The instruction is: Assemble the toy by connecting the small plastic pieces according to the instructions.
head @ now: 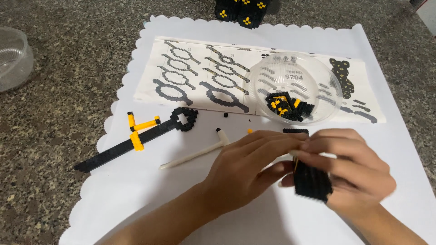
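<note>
Both my hands meet over the white scalloped mat [150, 181]. My right hand [359, 172] grips a chunky black brick assembly [311, 182] from the right and above. My left hand [247, 168] reaches in from the lower left, its fingertips pinched at the top edge of that same black assembly. A small yellow edge shows at the assembly's upper left. What the left fingertips pinch is hidden.
A long black and yellow sword-shaped brick build [136, 138] lies at left. A white tool [195, 154] lies beside it. A clear bowl [295, 88] with black and yellow pieces rests on the instruction sheet [181, 72]. Another clear container [13, 56] stands far left; a black-yellow build [240, 11] sits at the top.
</note>
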